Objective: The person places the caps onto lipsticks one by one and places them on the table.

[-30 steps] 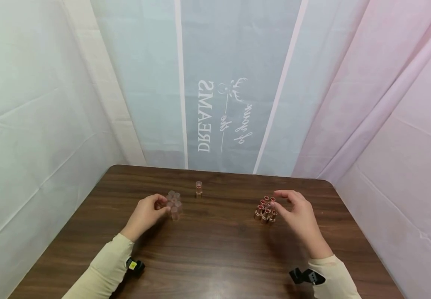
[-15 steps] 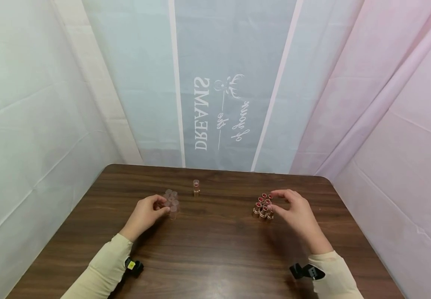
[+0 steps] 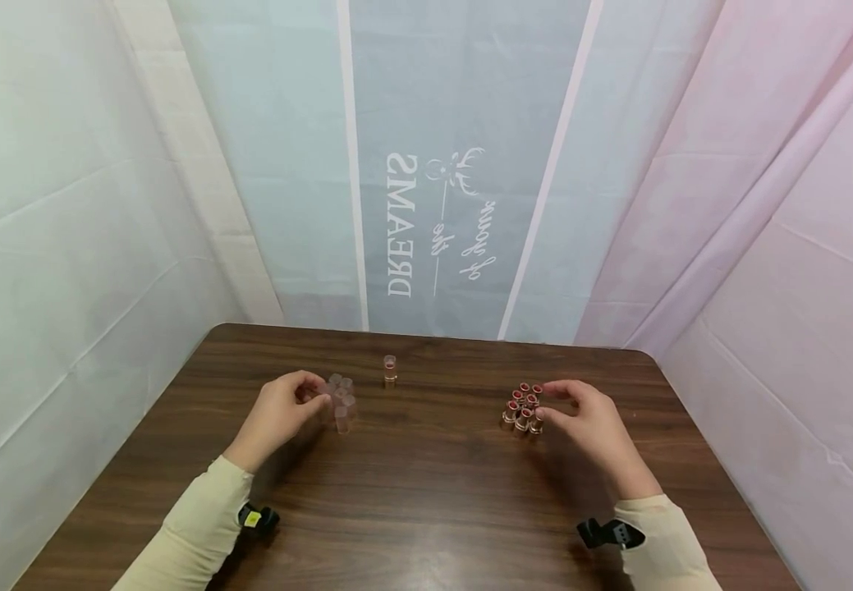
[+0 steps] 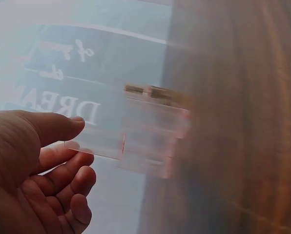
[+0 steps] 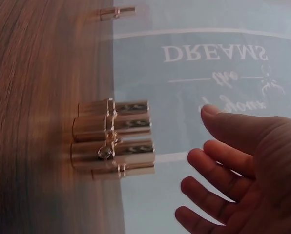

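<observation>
In the head view my left hand (image 3: 278, 410) is beside a cluster of clear caps (image 3: 341, 398) standing on the table. The left wrist view shows its thumb and index finger pinching one clear lipstick cap (image 4: 99, 145), raised above the cluster. My right hand (image 3: 589, 419) is at the right edge of a group of gold lipstick tubes (image 3: 522, 410) with red inside. The right wrist view has those gold tubes (image 5: 116, 139) upright and bunched together, with a gap between them and the spread, empty fingers.
One lipstick (image 3: 390, 371) with a clear cap on stands alone towards the back of the dark wooden table (image 3: 426, 492). Behind the table hangs a pale blue cloth (image 3: 463, 98) with white lettering. White cloth walls (image 3: 49, 205) enclose both sides.
My left hand has drawn back slightly to the left from the caps, with one cap in its fingertips. The right hand stays almost in place by the gold tubes. The view has shifted slightly.
</observation>
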`<state>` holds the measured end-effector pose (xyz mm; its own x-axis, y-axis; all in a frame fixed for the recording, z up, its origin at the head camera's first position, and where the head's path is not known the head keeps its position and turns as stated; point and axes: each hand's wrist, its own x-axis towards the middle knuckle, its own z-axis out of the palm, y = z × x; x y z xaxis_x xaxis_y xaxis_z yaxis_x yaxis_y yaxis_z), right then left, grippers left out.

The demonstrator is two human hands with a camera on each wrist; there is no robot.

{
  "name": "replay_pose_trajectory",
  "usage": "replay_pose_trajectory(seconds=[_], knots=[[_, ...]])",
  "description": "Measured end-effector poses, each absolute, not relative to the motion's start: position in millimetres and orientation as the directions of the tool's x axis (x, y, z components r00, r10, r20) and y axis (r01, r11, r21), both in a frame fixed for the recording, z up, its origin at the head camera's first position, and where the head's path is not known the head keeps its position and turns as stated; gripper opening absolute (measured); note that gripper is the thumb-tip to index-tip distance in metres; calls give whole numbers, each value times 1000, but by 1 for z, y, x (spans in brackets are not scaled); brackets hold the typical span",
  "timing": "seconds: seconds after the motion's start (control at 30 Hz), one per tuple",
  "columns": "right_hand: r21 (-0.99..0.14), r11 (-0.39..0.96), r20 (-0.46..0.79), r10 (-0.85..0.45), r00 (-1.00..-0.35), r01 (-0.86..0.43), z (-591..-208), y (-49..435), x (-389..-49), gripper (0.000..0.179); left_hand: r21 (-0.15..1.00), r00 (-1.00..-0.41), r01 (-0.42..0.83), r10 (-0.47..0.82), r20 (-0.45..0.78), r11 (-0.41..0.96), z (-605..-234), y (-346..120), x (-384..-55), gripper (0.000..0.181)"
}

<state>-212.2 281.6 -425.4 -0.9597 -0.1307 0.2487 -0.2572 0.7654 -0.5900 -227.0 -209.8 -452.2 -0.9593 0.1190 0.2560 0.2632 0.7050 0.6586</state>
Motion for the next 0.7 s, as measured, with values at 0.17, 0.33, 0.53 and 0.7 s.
replay_pose_trajectory(seconds=[0.17, 0.33, 0.53, 0.7], knots=[[-596, 782, 141, -126, -982, -186, -432, 285, -215, 43, 642, -942, 298, 106, 319, 707, -433, -209, -219, 23], [-626, 769, 49, -120, -992, -124, -444, 289, -219, 38, 635, -919, 344, 110, 378, 692, -417, -203, -210, 23], [-614, 784, -5, -117, -993, -89, -462, 293, -226, 38, 624, -898, 393, 135, 419, 675, -404, -191, -197, 23], [-633, 772, -49, -114, -992, -58, -473, 293, -229, 39, 631, -897, 400, 143, 419, 665, -397, -185, -190, 25]])
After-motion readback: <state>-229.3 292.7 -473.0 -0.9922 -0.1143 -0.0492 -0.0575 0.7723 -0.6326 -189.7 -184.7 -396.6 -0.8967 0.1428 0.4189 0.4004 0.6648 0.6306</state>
